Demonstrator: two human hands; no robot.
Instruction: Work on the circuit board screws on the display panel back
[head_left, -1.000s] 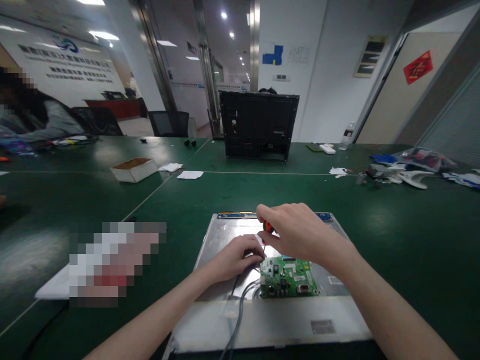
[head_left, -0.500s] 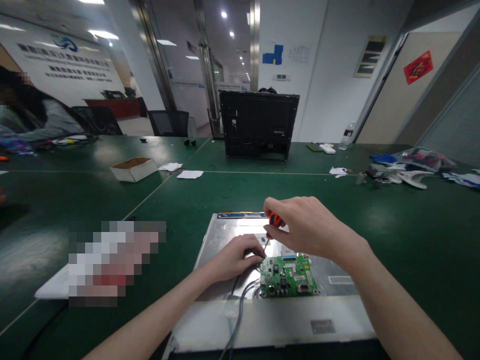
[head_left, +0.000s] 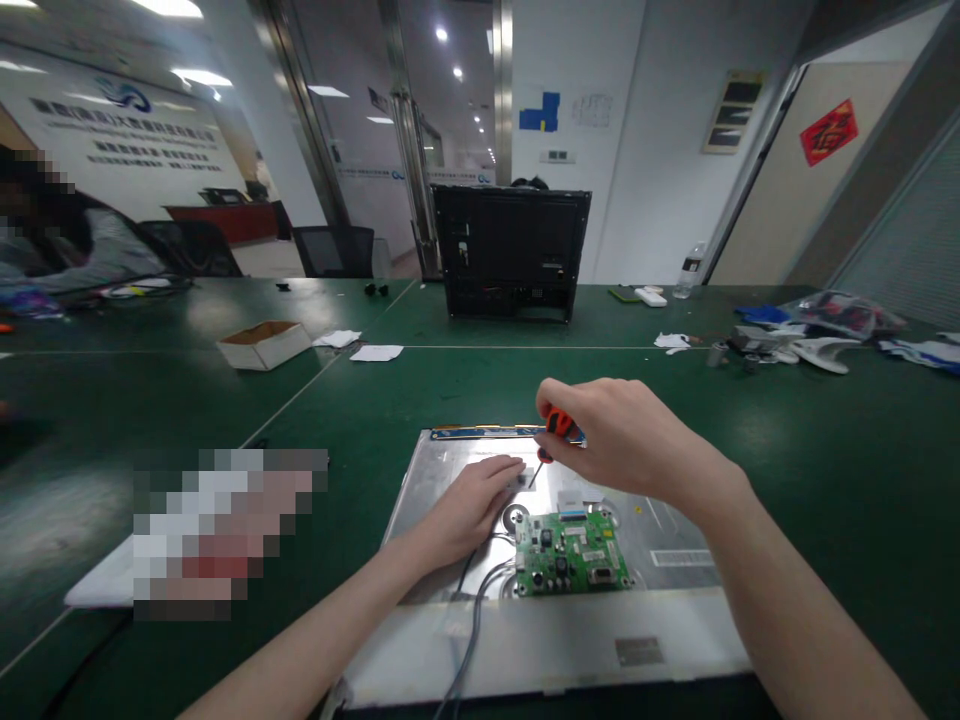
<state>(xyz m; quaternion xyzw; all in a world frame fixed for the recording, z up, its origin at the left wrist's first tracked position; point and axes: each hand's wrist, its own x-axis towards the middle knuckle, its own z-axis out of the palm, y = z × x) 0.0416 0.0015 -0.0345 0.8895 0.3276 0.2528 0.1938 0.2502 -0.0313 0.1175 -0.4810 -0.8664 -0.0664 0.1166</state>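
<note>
The right hand (head_left: 622,440) has its grip closed around a red-and-black screwdriver (head_left: 553,432), tip angled down toward the bare metal back of the panel (head_left: 450,470), which lies flat on the green desk (head_left: 787,450) just in front of the person. The left hand (head_left: 469,505) rests flat and open on the metal, holding nothing, just beside the green circuit board (head_left: 574,553) and its grey cable (head_left: 469,640). The work would likely go best with the tip seated squarely before turning and the left palm steadying the panel.

A black monitor casing (head_left: 512,253) stands across the green table (head_left: 787,440), a cardboard box (head_left: 264,343) to its left.
</note>
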